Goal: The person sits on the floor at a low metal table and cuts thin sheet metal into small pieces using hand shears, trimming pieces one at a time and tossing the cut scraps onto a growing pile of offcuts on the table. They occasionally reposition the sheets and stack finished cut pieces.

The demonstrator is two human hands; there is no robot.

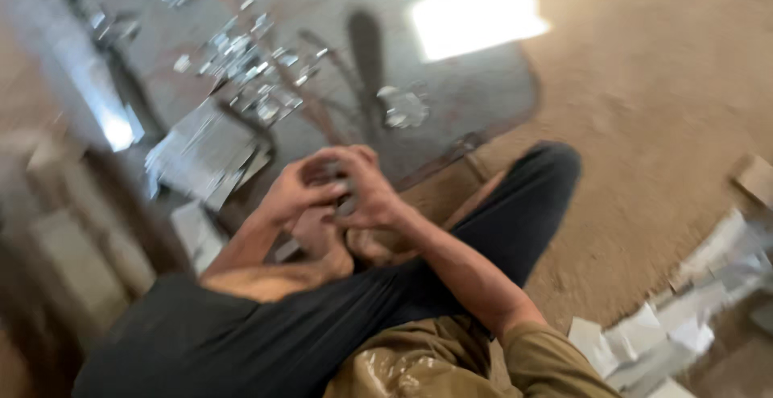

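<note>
The view is blurred by motion. Near the middle of the frame, the left hand (296,188) and right hand (369,192) are brought together, fingers curled around a small dark object (342,192) too blurred to identify. Below them lie the person's legs in dark trousers (515,221). Shiny metal pieces (250,64) are scattered on the floor (660,84) at upper left, and pale flat sheets (684,317) lie at lower right.

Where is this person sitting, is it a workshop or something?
Probably a rough floor-level workshop, though the picture is blurry. The person sits on a bare dirt floor, small shiny metal pieces lie scattered on a grey patch, and pale flat sheets are piled nearby. Both hands are clasped around something small.
</note>
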